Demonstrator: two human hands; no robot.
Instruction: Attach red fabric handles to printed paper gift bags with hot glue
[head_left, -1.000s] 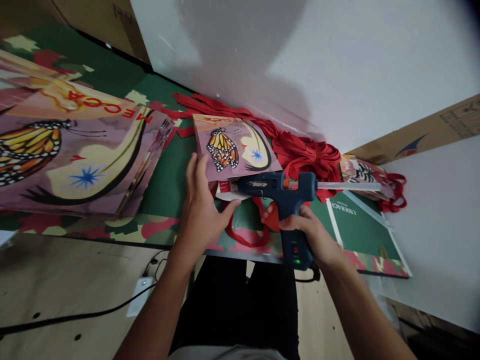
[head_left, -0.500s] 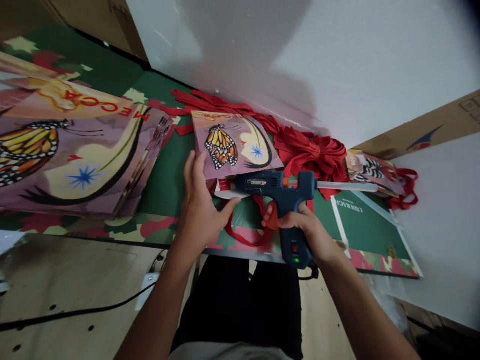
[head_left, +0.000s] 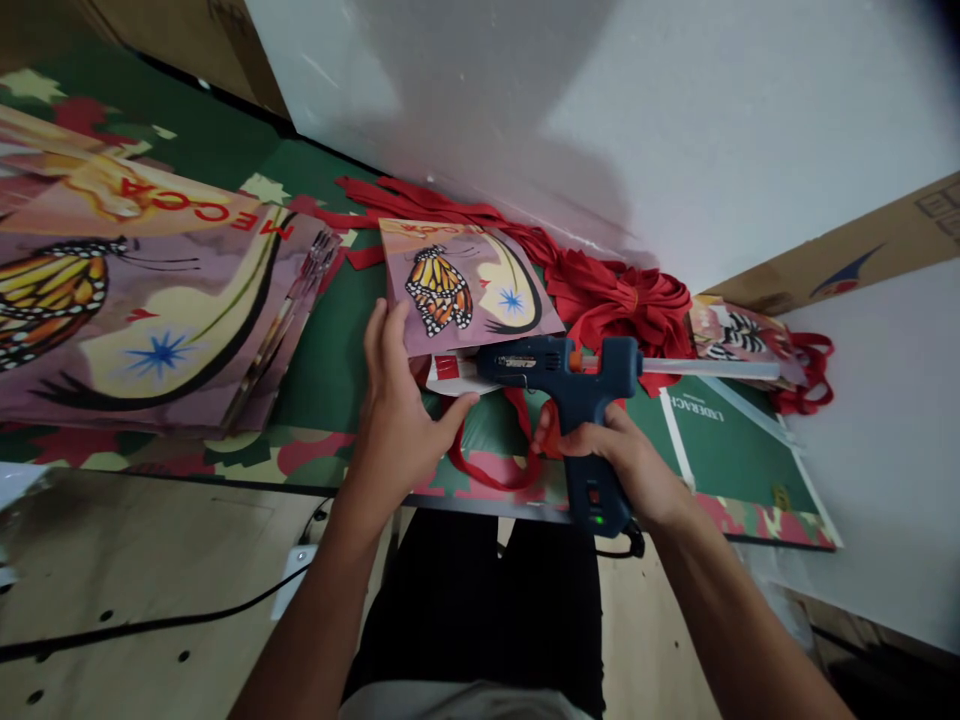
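My left hand [head_left: 397, 405] holds the near left edge of a small printed paper bag [head_left: 491, 325] with a butterfly and a blue star, fingers at its side and thumb stretched below. The printed side is lifted, and a white inner face with a red ribbon end [head_left: 447, 367] shows beneath. My right hand [head_left: 637, 455] grips a dark blue hot glue gun [head_left: 540, 362], a finger at its orange trigger [head_left: 551, 430]. The nozzle points left at the opening, close to the ribbon end. A loop of red ribbon [head_left: 487, 478] hangs down in front of the bag.
A stack of larger matching bags [head_left: 172, 310] lies on the left. Behind the work are loose red ribbons [head_left: 450, 208] and a tied bundle [head_left: 630, 300]. A zebra-print bag [head_left: 739, 335] rests at right on the green board [head_left: 705, 420]. A cable [head_left: 172, 617] crosses below.
The glue gun has drawn back slightly to the right, showing more of the red ribbon end. Its glue stick reaches further right. My left hand keeps its hold on the bag.
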